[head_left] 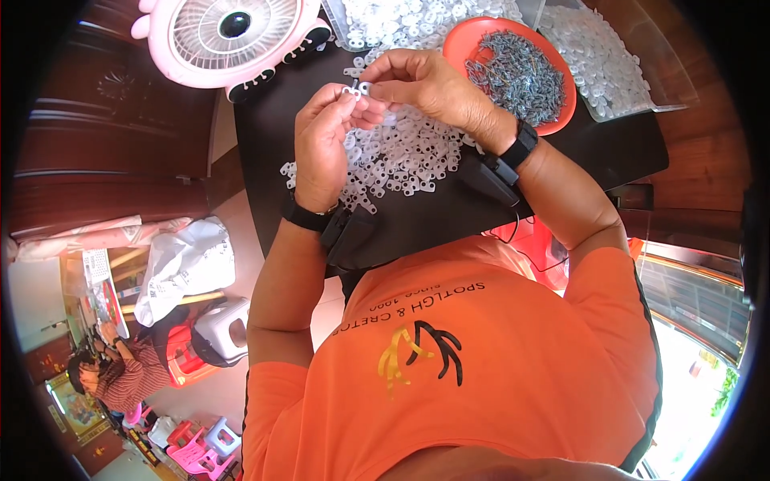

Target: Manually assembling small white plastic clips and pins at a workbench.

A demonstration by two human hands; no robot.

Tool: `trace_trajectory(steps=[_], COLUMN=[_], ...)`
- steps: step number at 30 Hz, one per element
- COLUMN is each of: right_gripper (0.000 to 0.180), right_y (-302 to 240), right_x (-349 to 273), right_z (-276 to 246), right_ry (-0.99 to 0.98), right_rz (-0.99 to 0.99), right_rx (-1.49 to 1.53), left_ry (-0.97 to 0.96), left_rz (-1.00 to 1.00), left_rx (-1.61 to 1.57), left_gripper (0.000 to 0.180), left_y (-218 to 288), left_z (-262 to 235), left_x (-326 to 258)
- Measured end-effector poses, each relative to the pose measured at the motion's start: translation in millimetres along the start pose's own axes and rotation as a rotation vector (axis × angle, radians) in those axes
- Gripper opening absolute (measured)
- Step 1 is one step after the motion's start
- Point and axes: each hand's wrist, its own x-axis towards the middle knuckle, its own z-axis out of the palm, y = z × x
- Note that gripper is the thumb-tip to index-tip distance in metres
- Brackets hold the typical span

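Observation:
My left hand [321, 144] and my right hand [429, 84] meet above a dark table [449, 216], fingertips pinched together on one small white plastic clip with a dark metal piece [358, 89]. Just below the hands lies a loose heap of the same small white plastic clips [401, 156]. An orange bowl [561, 120] full of small grey metal pieces sits to the right of my right hand. Both wrists wear black bands with black boxes strapped on.
A pink table fan [228, 36] stands at the far left of the table. Clear bags and a tray of more white plastic parts [597, 56] lie along the far edge. Another person [120, 373] sits at lower left near plastic stools.

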Motion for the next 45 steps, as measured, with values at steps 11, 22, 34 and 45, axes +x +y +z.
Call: trace_trajectory(steps=[11,22,34,45], right_gripper=[0.024,0.022,0.02,0.02], right_y=[-5,-4,-6,1], right_x=[-1,-1,-1,0], right_z=[-10,-9,-7,-6], right_ry=[-0.02,-0.047,-0.015,-0.017], right_rz=[0.109,0.051,0.006,-0.027], right_rx=[0.162,0.106,0.141,0.115], left_ry=[0.127,0.132,0.134,0.139], left_rz=[-0.056,-0.046,-0.062,-0.082], left_rx=[0.193,0.24,0.229,0.241], left_gripper=[0.021,0.021,0.02,0.02], left_y=[4,4,4,3], left_z=[5,6,5,5], left_x=[-4,-4,-4,-3])
